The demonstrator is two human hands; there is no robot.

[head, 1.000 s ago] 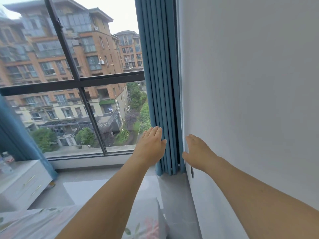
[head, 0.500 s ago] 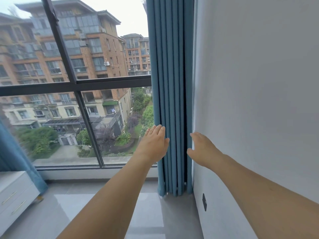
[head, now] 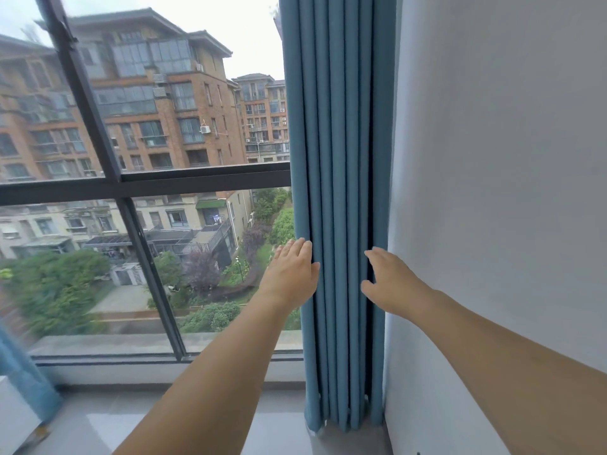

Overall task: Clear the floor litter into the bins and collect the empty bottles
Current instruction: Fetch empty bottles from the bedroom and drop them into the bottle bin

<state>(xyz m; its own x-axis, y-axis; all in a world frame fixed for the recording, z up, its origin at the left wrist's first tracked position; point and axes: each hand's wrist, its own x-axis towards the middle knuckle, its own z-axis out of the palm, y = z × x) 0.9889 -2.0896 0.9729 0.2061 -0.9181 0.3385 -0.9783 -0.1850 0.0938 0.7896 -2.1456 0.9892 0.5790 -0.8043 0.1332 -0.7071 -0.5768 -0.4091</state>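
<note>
Both my arms reach forward towards a bunched blue curtain (head: 338,192) that hangs in the corner between window and wall. My left hand (head: 290,274) is open, its fingers together, resting against the curtain's left edge. My right hand (head: 391,284) is open at the curtain's right edge, beside the white wall, fingers spread and holding nothing. No litter, bins or bottles are in view.
A large window (head: 138,185) with dark frames fills the left side. The white wall (head: 499,192) stands on the right. Grey tiled floor (head: 108,421) lies below, with another blue curtain (head: 23,372) and a white cabinet corner (head: 13,421) at far left.
The view has swung up and closer to the window corner. The white cabinet, the bottles on it and the patterned surface have left the frame. Both hands stay at the curtain's edges.
</note>
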